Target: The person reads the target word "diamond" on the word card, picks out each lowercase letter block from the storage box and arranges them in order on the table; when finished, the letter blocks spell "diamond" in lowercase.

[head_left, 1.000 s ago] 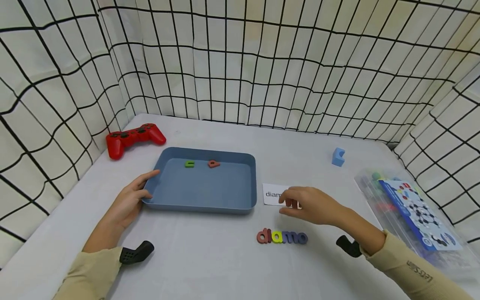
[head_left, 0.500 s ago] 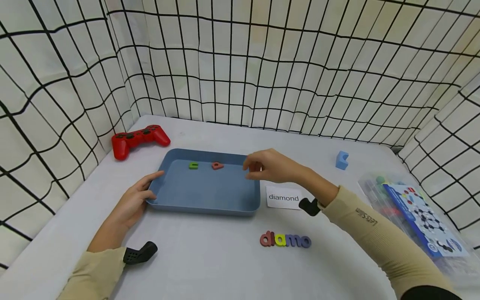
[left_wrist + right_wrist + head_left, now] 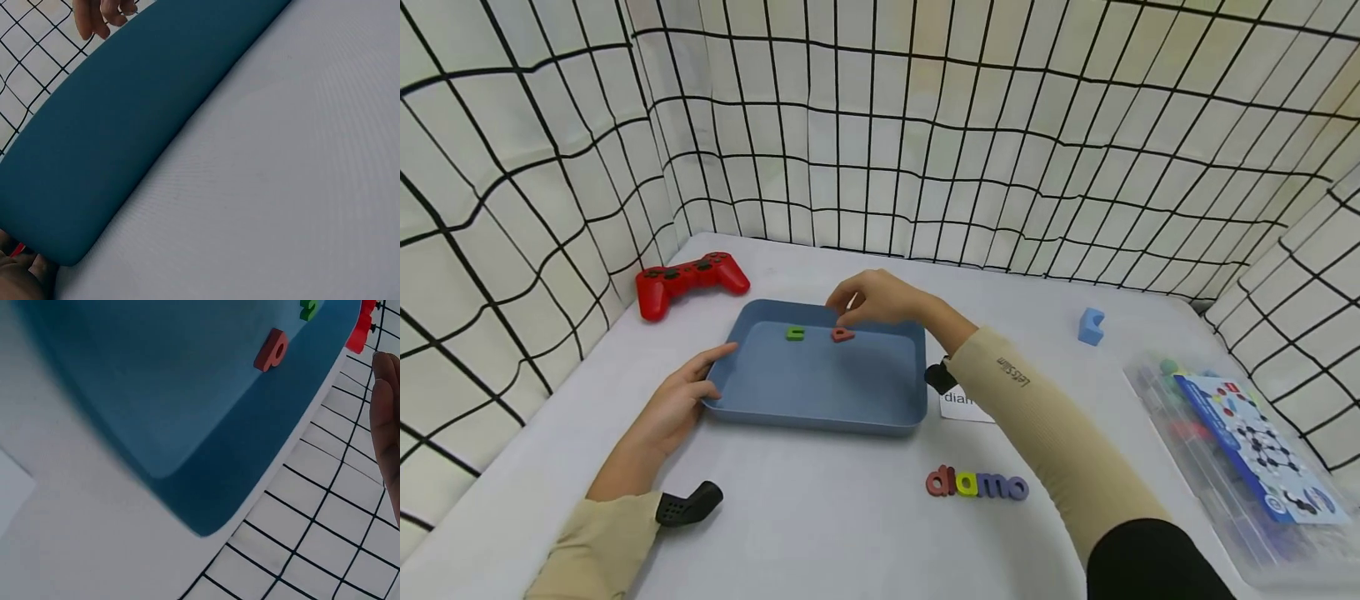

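A blue-grey tray (image 3: 812, 387) lies on the table, with a green letter n (image 3: 795, 333) and a red letter d (image 3: 842, 334) near its far side. My left hand (image 3: 681, 400) holds the tray's left side, thumb and forefinger over the rim. Above the far rim, my right hand (image 3: 876, 300) hovers with bent fingers and nothing in them, fingertips close over the red letter. In the right wrist view the red letter (image 3: 271, 350) lies flat, apart from the fingers. In front of the tray, coloured letters (image 3: 976, 483) spell "diamo". A white word card (image 3: 964, 407) is partly hidden by my right sleeve.
A red game controller (image 3: 691, 282) lies at the back left. A light-blue block (image 3: 1091, 326) stands at the back right. On the right is a clear plastic box (image 3: 1247, 542) with a blue printed sheet (image 3: 1262, 442) on it. Black netting (image 3: 925, 125) surrounds the table.
My right hand has moved left and away from me, from over the word card across to the tray's far side. My left hand stays at the tray's left edge. The view has shifted slightly.
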{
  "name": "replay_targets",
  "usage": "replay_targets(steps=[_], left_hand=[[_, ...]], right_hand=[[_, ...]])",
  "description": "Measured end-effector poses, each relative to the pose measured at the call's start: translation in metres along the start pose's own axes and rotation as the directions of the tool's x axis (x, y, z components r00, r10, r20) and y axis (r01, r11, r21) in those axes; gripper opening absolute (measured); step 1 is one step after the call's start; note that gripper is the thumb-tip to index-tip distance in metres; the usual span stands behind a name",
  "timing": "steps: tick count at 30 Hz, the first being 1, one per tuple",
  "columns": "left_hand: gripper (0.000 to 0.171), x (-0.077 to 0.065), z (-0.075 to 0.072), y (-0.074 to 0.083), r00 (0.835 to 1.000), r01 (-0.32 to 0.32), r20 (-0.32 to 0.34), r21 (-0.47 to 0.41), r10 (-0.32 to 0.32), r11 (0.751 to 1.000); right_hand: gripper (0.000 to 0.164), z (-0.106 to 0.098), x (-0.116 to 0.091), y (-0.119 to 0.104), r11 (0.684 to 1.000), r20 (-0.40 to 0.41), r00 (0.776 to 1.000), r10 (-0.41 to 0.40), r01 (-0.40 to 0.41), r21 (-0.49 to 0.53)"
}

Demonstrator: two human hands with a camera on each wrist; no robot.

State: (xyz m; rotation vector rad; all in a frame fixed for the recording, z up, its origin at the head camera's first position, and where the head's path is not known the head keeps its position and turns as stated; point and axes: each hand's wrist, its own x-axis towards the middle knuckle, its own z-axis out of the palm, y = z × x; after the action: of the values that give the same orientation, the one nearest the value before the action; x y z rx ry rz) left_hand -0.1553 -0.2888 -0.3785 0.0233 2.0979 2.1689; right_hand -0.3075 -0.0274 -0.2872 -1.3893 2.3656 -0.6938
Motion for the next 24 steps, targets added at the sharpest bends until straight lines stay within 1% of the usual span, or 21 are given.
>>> replay_targets(steps=[3,8,10,13,17,20,24], left_hand=[[0.062,0.000,0.000,-0.001,1.000,-0.005,0.002,-0.007,0.005,1.000],[0.063,0.001,-0.001,0.001,1.000,-0.007,-0.005,0.005,0.008,1.000],[0.063,0.001,-0.002,0.002,1.000,-0.011,-0.007,0.008,0.011,1.000],[0.063,0.000,-0.003,0.002,1.000,-0.004,-0.011,0.005,0.004,1.000],[0.063,-0.001,-0.003,0.001,1.000,0.005,-0.015,0.006,-0.005,1.000],[0.062,-0.001,-0.002,0.000,1.000,-0.001,-0.015,0.006,0.001,1.000],[0.062,0.000,-0.001,-0.002,1.000,-0.009,-0.019,0.007,0.009,1.000]], right_hand=[[0.035,0.007,0.012,0.004,0.998,0.006,0.999,0.045,-0.045,0.048],[0.037,0.021,0.031,0.005,0.987,0.025,0.989,0.143,-0.145,0.075],[0.039,0.026,0.039,0.004,0.981,0.041,0.983,0.182,-0.184,0.060],[0.041,0.036,0.049,0.005,0.968,0.069,0.969,0.238,-0.243,0.062],[0.043,0.048,0.056,0.007,0.946,0.081,0.950,0.302,-0.309,0.094],[0.045,0.055,0.059,0.010,0.946,0.077,0.948,0.307,-0.313,0.083],[0.046,0.061,0.060,0.011,0.955,0.061,0.955,0.291,-0.294,0.040]])
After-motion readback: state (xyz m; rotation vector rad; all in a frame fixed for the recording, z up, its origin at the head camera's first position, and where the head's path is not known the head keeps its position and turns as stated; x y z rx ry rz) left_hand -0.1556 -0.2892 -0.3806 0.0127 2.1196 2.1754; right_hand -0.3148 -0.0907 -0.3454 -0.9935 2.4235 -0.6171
